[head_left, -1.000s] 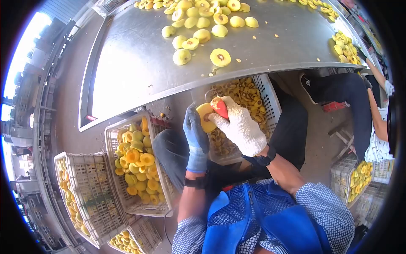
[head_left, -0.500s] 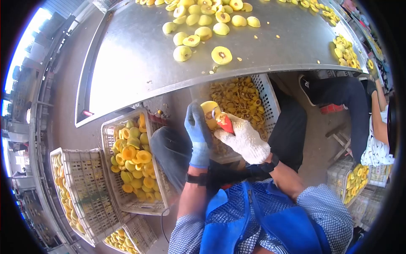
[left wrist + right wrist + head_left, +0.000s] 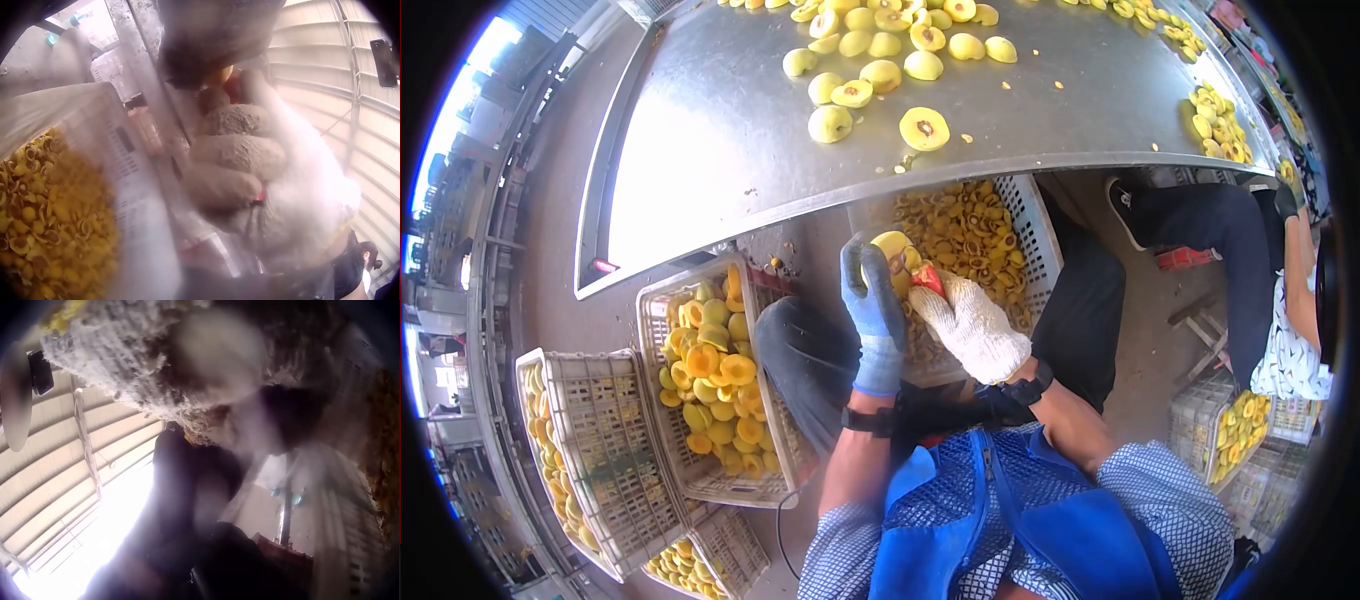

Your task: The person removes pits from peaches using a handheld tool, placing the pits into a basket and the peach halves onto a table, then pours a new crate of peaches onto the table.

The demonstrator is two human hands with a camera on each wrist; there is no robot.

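In the head view the left hand, in a blue-grey glove, holds a yellow fruit half above a crate. The right hand, in a white knitted glove, grips a red-handled tool against the fruit's cut side; the tool's tip is hidden. In the left wrist view the white-gloved right hand has its fingers curled round the red handle, beside the dark left glove. The right wrist view is blurred, with the white glove above the dark left hand.
A metal table bearing yellow fruit halves spans the top. Below its edge stands a crate of small fruit pieces between the person's legs. Crates of fruit halves stand at the left, and another person's leg at the right.
Over the last second the fruit half has tilted in the left hand, its cut face turning towards the right. The right hand has lowered a little with the red-handled tool and rotated.
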